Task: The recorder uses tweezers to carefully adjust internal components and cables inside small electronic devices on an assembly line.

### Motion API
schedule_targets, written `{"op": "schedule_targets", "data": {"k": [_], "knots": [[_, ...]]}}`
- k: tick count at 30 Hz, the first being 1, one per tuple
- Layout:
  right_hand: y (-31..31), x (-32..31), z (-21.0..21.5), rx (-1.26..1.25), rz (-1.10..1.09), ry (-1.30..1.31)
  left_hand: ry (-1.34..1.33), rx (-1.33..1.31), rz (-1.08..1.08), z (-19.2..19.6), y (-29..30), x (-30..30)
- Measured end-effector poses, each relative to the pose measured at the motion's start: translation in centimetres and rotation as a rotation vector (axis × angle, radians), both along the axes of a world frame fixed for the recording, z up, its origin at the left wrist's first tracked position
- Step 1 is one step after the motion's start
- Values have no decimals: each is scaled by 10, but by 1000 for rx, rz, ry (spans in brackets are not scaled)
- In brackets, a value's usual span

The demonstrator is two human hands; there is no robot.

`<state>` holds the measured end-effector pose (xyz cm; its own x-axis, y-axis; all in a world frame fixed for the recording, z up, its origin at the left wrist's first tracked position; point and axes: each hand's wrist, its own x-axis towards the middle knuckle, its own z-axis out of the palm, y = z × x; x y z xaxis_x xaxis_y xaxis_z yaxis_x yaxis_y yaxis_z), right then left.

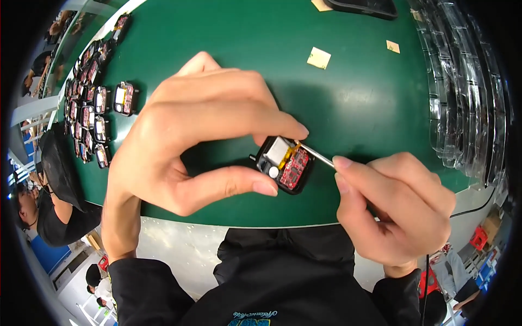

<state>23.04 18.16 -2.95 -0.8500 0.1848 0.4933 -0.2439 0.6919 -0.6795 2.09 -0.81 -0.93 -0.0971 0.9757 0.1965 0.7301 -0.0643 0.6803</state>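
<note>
Between the thumb and fingers of my left hand [196, 130] is a small black electronic device [286, 164] with its inside showing. In it lie a silver-white block, a red circuit board, yellow tape and a round white part. My right hand [399, 201] pinches a thin metal tool [318, 154], like tweezers or a pick. The tool's tip meets the device's upper edge by the yellow tape, close to my left index fingertip. Exactly what the tip touches is too small to make out.
Several similar opened devices [87, 117] stand grouped at the left of the green table [359, 108]. Stacked clear plastic trays [462, 98] line the right side. Sticky notes [318, 58] and a black flat object [364, 6] lie farther back. Another person [54, 201] sits at the left.
</note>
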Motion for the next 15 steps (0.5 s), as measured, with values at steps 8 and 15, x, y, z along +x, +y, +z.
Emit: {"op": "schedule_targets", "data": {"k": [8,15], "knots": [[-2,-2,0,-47,18,-33,24,-39,-26,1,0,-2],[-1,1,-4,-24,38,5,45,-49,-45,3,1,2]]}}
